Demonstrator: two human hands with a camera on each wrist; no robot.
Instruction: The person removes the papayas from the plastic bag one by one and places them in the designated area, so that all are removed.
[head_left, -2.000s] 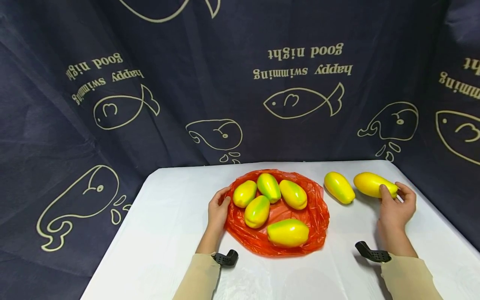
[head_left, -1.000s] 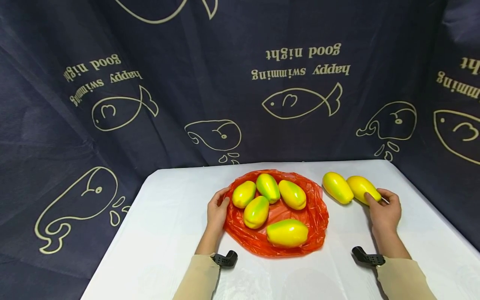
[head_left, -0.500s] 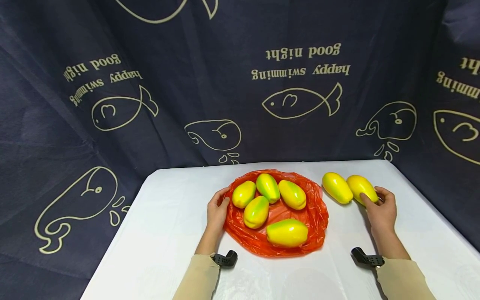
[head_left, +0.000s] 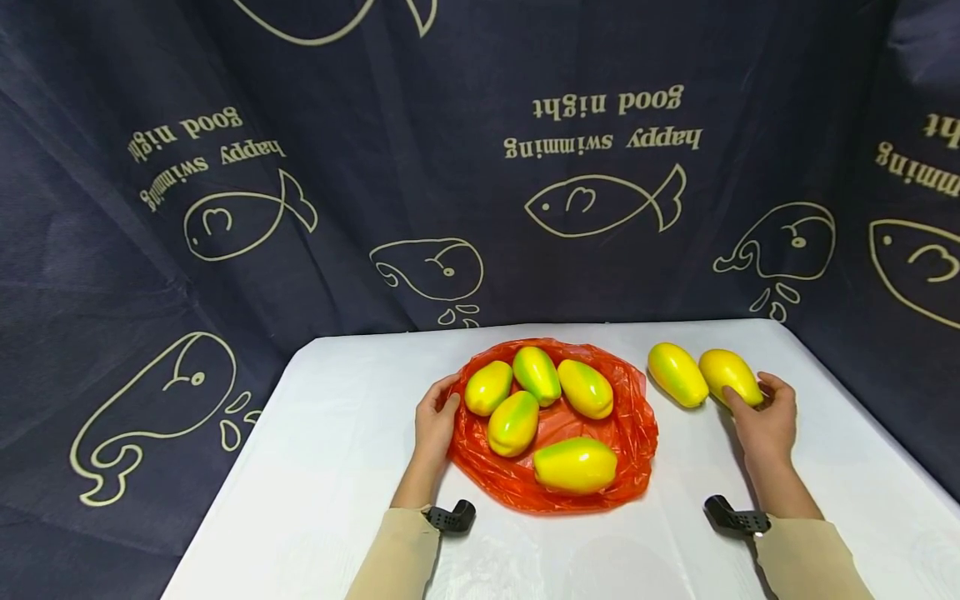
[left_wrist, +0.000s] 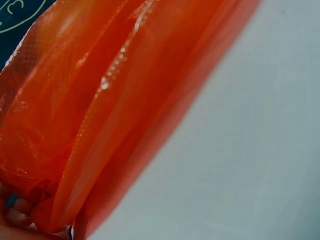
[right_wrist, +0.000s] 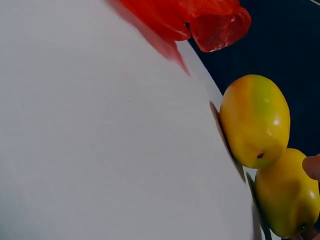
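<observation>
In the head view, a red plastic bag (head_left: 553,429) lies wide open with several yellow-green papayas (head_left: 574,465) inside. My left hand (head_left: 435,419) grips its left rim, thumb on the inner side. The left wrist view shows the crinkled bag wall (left_wrist: 115,115) with fingertips at its lower edge. To the right of the bag, my right hand (head_left: 767,421) holds the near end of a yellow papaya (head_left: 729,375), thumb on its near side. A second papaya (head_left: 677,375) lies just left of the held one; in the right wrist view they overlap, with my thumb (right_wrist: 313,167) at the held one.
Everything rests on a white-covered table (head_left: 345,417), with its far edge just behind the bag and papayas. A dark blue curtain (head_left: 480,167) printed with fish and whales hangs behind and at both sides. Black camera mounts (head_left: 450,517) sit on both wrists.
My right hand has moved left with the papaya, bringing it down close beside the other loose one, and has hardly shifted in the last half second. My left hand stays on the bag rim.
</observation>
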